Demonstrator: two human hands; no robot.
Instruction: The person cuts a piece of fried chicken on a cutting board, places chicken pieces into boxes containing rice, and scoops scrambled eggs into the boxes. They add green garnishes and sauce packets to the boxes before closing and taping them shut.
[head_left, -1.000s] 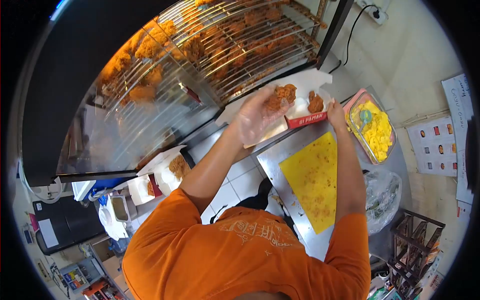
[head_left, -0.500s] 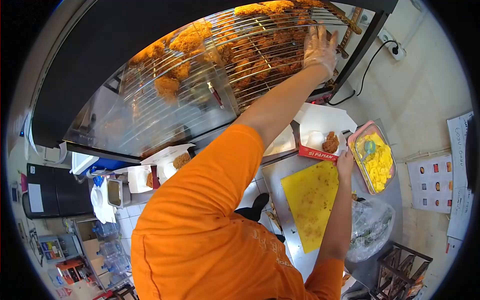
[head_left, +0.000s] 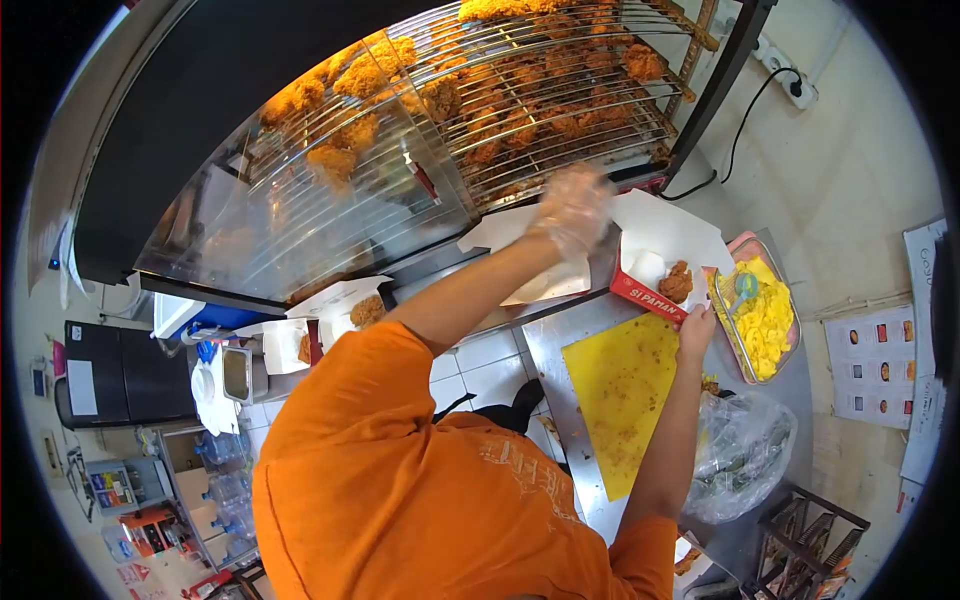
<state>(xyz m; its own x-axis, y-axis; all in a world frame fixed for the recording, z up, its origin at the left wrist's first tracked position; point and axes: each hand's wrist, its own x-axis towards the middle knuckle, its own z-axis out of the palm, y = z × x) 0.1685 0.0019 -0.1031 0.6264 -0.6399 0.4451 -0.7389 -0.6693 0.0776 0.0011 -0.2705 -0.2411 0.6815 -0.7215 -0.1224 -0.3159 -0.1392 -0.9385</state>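
My left hand [head_left: 575, 212], in a clear plastic glove, is smeared by motion in front of the warming rack's lower edge; whether it holds anything cannot be made out. Bare fingers of my right hand [head_left: 697, 330] grip the near right corner of a red and white box [head_left: 648, 298]. Inside this open box lie a white rounded portion [head_left: 643, 266] and a brown fried piece [head_left: 676, 282]. Fried chicken pieces [head_left: 520, 130] rest on the wire rack [head_left: 560, 165] of the lit cabinet above my left hand.
A tray of yellow food [head_left: 760, 318] stands right of the box. Nearer me are a stained yellow sheet [head_left: 620, 400] and a clear plastic bag [head_left: 745, 455]. Other open boxes [head_left: 340, 312] line the left side beneath the cabinet's glass. A cable hangs along the right wall.
My left hand has come down and left from the rack's right side, where a fried piece now shows. The view has shifted slightly; my right hand stays on the box.
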